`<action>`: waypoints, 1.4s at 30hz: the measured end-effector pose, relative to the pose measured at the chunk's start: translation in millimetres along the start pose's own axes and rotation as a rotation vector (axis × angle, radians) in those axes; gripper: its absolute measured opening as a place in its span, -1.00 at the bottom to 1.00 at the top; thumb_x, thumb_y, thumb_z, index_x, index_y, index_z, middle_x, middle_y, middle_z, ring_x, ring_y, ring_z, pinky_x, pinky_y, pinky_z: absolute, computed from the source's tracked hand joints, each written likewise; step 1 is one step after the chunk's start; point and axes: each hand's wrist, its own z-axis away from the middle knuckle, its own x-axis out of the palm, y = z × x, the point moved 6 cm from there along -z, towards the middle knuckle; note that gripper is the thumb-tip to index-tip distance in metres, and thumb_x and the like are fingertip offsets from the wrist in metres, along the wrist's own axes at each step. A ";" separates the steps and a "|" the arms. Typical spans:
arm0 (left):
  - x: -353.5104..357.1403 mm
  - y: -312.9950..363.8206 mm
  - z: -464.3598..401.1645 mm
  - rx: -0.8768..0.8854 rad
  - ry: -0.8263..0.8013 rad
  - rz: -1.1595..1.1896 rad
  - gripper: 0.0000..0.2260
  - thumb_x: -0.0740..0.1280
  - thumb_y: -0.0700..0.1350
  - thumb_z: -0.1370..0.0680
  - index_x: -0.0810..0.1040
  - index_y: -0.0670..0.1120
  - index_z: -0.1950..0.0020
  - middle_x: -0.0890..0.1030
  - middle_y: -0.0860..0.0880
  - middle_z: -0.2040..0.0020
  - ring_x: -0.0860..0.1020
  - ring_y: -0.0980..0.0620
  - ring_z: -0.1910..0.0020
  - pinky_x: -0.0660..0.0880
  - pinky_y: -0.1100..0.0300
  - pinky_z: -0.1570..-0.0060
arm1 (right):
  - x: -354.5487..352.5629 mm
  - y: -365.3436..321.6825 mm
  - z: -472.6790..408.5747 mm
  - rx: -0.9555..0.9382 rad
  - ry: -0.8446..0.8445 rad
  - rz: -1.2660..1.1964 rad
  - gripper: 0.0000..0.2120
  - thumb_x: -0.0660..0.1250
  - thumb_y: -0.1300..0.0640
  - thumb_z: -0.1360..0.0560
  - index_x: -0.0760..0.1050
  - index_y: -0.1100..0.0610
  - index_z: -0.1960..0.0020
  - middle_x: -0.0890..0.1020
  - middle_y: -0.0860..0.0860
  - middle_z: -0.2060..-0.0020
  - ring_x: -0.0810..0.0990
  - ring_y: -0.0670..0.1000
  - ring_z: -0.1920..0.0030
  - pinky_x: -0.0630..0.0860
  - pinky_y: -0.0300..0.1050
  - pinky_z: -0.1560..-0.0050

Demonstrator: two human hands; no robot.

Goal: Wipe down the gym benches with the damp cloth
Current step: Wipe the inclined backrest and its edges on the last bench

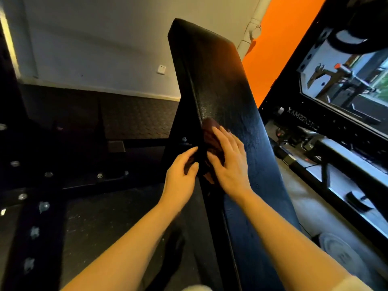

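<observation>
At centre frame, the right hand (227,162) presses a dark reddish-brown cloth (211,141) with straight fingers onto the black padded bench (220,80), left hand (181,173) pinching its edge; wiping looks midway, the upper pad seemingly left.

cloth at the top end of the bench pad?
No, the cloth sits about midway along the bench pad, under the right hand, far below the pad's top end.

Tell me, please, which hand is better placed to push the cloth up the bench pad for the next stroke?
The right hand, probably. It lies flat on the dark cloth on the bench pad face. The left hand curls its fingers around the pad's side edge, touching only the cloth's edge.
</observation>
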 end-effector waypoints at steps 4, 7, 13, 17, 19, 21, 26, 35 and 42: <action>9.9 -15.3 -2.0 -0.094 -0.063 -0.029 -0.63 0.25 -0.29 -0.59 0.47 -0.04 -0.38 0.51 -0.01 -0.33 0.46 0.08 -0.31 0.39 0.18 -0.32 | 7.2 12.1 4.2 -0.070 -0.332 0.213 -0.46 0.08 -0.21 -0.50 0.18 -0.24 -0.48 0.11 -0.16 -0.54 -0.02 -0.01 -0.53 0.03 -0.02 -0.36; 15.7 -28.7 21.9 -0.135 -0.053 0.011 -0.68 0.24 -0.29 -0.60 0.52 -0.09 -0.33 0.55 -0.02 -0.26 0.52 0.14 -0.20 0.45 0.25 -0.23 | -13.4 20.1 50.0 -0.152 -0.436 0.253 -0.41 0.20 0.03 -0.45 0.25 -0.17 -0.47 0.17 -0.14 -0.52 0.17 0.07 -0.41 0.14 -0.03 -0.24; 30.1 -39.8 57.0 -0.197 -0.056 0.046 -0.71 0.26 -0.29 -0.59 0.53 -0.06 -0.27 0.58 0.04 -0.09 0.54 0.27 -0.03 0.45 0.50 0.11 | -50.5 31.4 122.6 -0.032 -0.458 0.232 -0.30 0.13 0.29 -0.27 0.44 0.00 -0.40 0.37 -0.01 -0.45 0.40 0.13 -0.20 0.40 -0.02 -0.17; 37.8 -56.8 82.5 -0.257 -0.109 0.023 -0.66 0.24 -0.30 -0.58 0.54 0.05 -0.24 0.54 -0.01 -0.23 0.55 0.14 -0.14 0.51 0.17 -0.18 | -44.1 28.0 118.1 0.039 -0.398 0.225 -0.34 0.13 0.26 -0.29 0.46 0.02 -0.38 0.43 0.09 -0.38 0.44 0.21 -0.21 0.37 -0.03 -0.19; 41.5 -64.3 99.6 -0.296 -0.136 0.001 -0.65 0.24 -0.30 -0.57 0.55 0.10 -0.22 0.54 -0.01 -0.25 0.55 0.09 -0.17 0.48 -0.01 -0.25 | -40.7 23.3 136.5 -0.047 -0.423 0.265 -0.43 0.15 0.23 -0.33 0.52 0.06 -0.32 0.50 0.14 -0.30 0.49 0.24 -0.09 0.44 -0.02 -0.07; 42.8 -66.0 112.3 -0.298 -0.136 -0.029 -0.65 0.24 -0.29 -0.57 0.54 0.07 -0.25 0.52 0.00 -0.27 0.53 0.11 -0.19 0.47 0.05 -0.26 | -43.7 26.7 165.7 -0.131 -0.470 0.294 -0.51 0.28 0.26 -0.33 0.55 0.08 -0.25 0.52 0.16 -0.24 0.49 0.23 0.01 0.52 0.04 0.05; 42.3 -73.5 133.2 -0.303 -0.123 -0.026 -0.63 0.20 -0.35 -0.59 0.53 0.03 -0.26 0.54 0.04 -0.21 0.54 0.29 -0.10 0.51 0.36 -0.02 | -58.7 34.8 245.9 -0.200 -0.718 0.278 -0.55 0.25 0.22 -0.26 0.54 0.03 -0.13 0.48 0.09 -0.14 0.36 0.12 0.05 0.55 0.11 0.30; 56.7 -74.4 137.3 -0.318 -0.057 0.044 -0.61 0.21 -0.39 -0.57 0.55 0.05 -0.19 0.56 -0.06 -0.24 0.54 -0.04 -0.24 0.51 0.10 -0.19 | -45.3 43.3 163.1 -0.121 -0.361 0.119 -0.57 0.31 0.15 -0.40 0.57 0.07 -0.27 0.52 0.17 -0.18 0.41 0.15 -0.08 0.36 -0.13 -0.10; 74.8 -68.0 185.3 -0.704 -0.008 0.073 -0.63 0.10 -0.41 -0.59 0.52 -0.06 -0.22 0.64 -0.04 -0.01 0.58 0.11 0.07 0.51 0.32 0.04 | -54.2 37.6 244.5 -0.224 -0.661 0.135 -0.64 0.36 0.04 -0.33 0.57 0.01 -0.12 0.47 0.06 -0.16 0.37 0.14 -0.04 0.55 -0.02 0.35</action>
